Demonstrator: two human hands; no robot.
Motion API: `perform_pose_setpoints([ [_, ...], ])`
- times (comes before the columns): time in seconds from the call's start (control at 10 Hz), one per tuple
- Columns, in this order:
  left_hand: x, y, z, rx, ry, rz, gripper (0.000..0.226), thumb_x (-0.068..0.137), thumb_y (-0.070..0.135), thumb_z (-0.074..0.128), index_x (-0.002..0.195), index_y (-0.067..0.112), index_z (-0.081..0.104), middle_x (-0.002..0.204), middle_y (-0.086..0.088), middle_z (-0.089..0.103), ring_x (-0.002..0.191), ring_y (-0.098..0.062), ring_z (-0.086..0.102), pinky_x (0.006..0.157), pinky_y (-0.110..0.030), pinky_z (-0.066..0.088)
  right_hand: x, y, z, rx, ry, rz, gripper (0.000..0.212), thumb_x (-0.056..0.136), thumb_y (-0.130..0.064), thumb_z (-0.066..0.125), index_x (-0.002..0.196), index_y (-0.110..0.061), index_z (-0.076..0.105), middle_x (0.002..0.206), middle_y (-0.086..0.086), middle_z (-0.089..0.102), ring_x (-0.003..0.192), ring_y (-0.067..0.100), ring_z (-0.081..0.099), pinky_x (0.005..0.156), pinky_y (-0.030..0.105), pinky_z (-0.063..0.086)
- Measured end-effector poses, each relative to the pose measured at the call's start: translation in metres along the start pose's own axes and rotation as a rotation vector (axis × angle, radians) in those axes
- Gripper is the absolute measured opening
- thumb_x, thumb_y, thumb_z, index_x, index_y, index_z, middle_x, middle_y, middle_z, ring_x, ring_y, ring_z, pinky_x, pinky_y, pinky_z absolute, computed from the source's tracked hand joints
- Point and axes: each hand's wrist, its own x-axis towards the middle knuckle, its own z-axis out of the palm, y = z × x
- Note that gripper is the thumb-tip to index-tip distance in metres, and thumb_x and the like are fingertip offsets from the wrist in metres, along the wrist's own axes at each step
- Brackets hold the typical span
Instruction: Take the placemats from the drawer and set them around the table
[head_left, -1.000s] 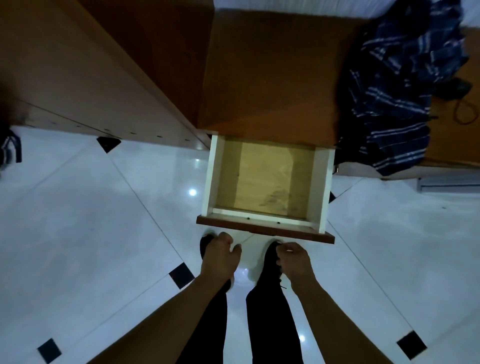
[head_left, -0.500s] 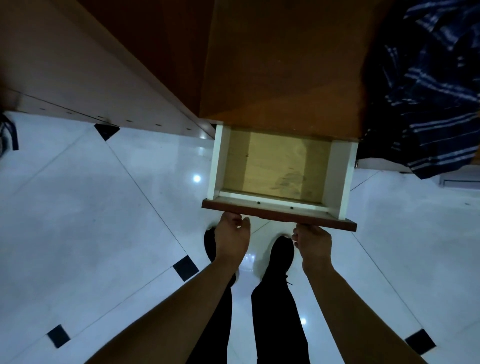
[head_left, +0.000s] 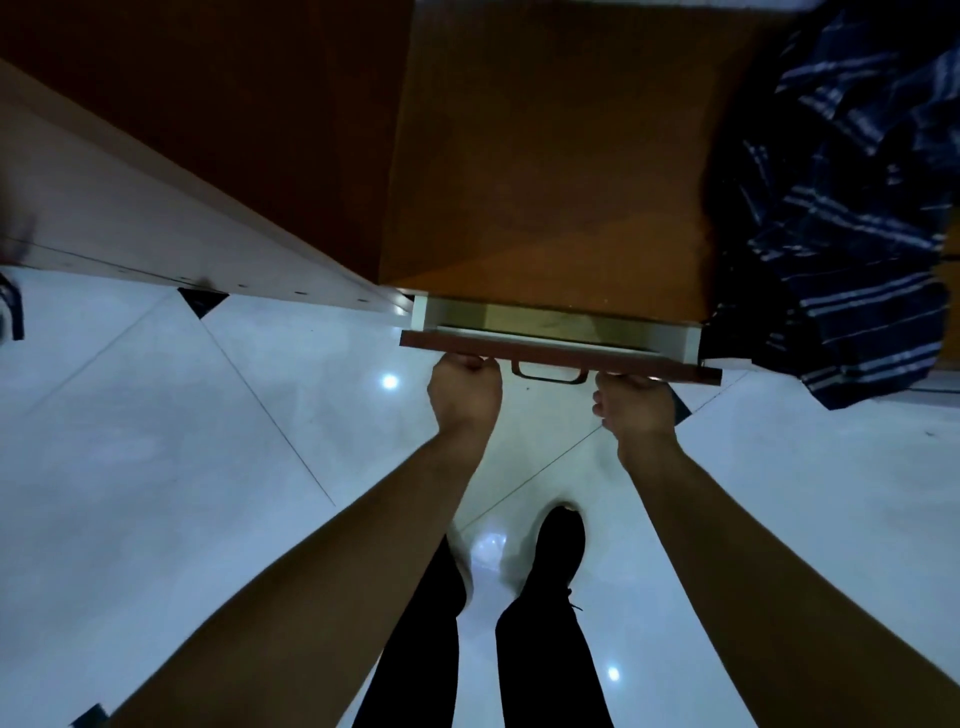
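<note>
A wooden drawer (head_left: 558, 356) with a dark brown front and white side walls sticks out only a little from under the brown cabinet top (head_left: 545, 171). A narrow strip of its bare yellowish bottom shows; no placemats are visible. A metal handle (head_left: 549, 373) hangs at the front's middle. My left hand (head_left: 464, 392) presses with curled fingers against the left part of the drawer front. My right hand (head_left: 635, 402) presses against the right part in the same way.
A dark blue striped cloth (head_left: 852, 208) hangs over the cabinet's right side. A pale board (head_left: 156, 228) runs along the left. Glossy white floor tiles (head_left: 208, 467) with small black insets lie below; my legs and a dark shoe (head_left: 556, 545) stand behind the hands.
Both hands rose from below the drawer to its front and pushed it inward. The drawer went from wide open and empty to nearly closed.
</note>
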Motion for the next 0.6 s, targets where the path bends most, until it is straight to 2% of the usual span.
perform_pose_setpoints([
  [0.1, 0.017, 0.019, 0.005, 0.011, -0.005, 0.008, 0.022, 0.09, 0.028, 0.061, 0.086, 0.008, 0.069, 0.083, -0.007, 0.071, 0.076, -0.022, 0.063, 0.072, -0.026, 0.048, 0.015, -0.02, 0.0, -0.037, -0.006, -0.031, 0.011, 0.082, -0.019, 0.063, 0.072, -0.019, 0.06, 0.082, 0.008, 0.063, 0.076, 0.025, 0.059, 0.078, 0.043, 0.053],
  [0.2, 0.033, 0.039, 0.009, 0.092, -0.009, 0.045, 0.024, 0.089, 0.026, 0.059, 0.093, 0.005, 0.069, 0.085, -0.01, 0.069, 0.075, -0.027, 0.061, 0.062, -0.024, 0.04, 0.024, -0.042, -0.001, -0.049, -0.034, -0.091, 0.01, 0.084, -0.021, 0.063, 0.075, -0.02, 0.061, 0.079, 0.004, 0.062, 0.07, 0.02, 0.058, 0.066, 0.033, 0.052],
  [0.3, 0.048, 0.044, 0.014, 0.134, -0.03, 0.072, 0.031, 0.091, 0.03, 0.057, 0.111, 0.006, 0.063, 0.095, -0.009, 0.069, 0.078, -0.028, 0.063, 0.047, -0.017, 0.033, 0.029, -0.053, -0.003, -0.057, -0.07, -0.142, 0.015, 0.09, -0.02, 0.059, 0.076, -0.02, 0.06, 0.078, 0.002, 0.06, 0.063, 0.013, 0.055, 0.059, 0.027, 0.046],
  [0.4, 0.045, 0.042, 0.01, 0.22, -0.056, 0.132, 0.033, 0.092, 0.033, 0.055, 0.113, 0.009, 0.062, 0.097, -0.008, 0.07, 0.078, -0.025, 0.064, 0.048, -0.013, 0.034, 0.027, -0.047, -0.007, -0.146, -0.063, -0.153, 0.018, 0.091, -0.02, 0.056, 0.075, -0.016, 0.061, 0.079, 0.005, 0.06, 0.071, 0.021, 0.056, 0.071, 0.035, 0.046],
  [0.5, 0.033, 0.037, 0.002, 0.287, -0.127, 0.249, 0.016, 0.09, 0.023, 0.059, 0.094, 0.01, 0.067, 0.086, -0.008, 0.07, 0.077, -0.025, 0.064, 0.063, -0.021, 0.044, 0.014, -0.044, -0.012, -0.297, -0.052, -0.196, 0.02, 0.091, -0.024, 0.057, 0.081, -0.011, 0.069, 0.076, 0.006, 0.063, 0.079, 0.026, 0.058, 0.074, 0.031, 0.042],
  [0.6, 0.011, 0.033, -0.021, 0.464, -0.181, 0.393, 0.014, 0.088, 0.023, 0.063, 0.098, 0.013, 0.062, 0.09, -0.005, 0.067, 0.084, -0.022, 0.064, 0.073, -0.027, 0.052, -0.017, -0.048, -0.025, -0.52, -0.033, -0.318, 0.019, 0.09, -0.024, 0.058, 0.09, -0.009, 0.069, 0.085, 0.007, 0.067, 0.083, 0.024, 0.059, 0.076, 0.026, 0.042],
])
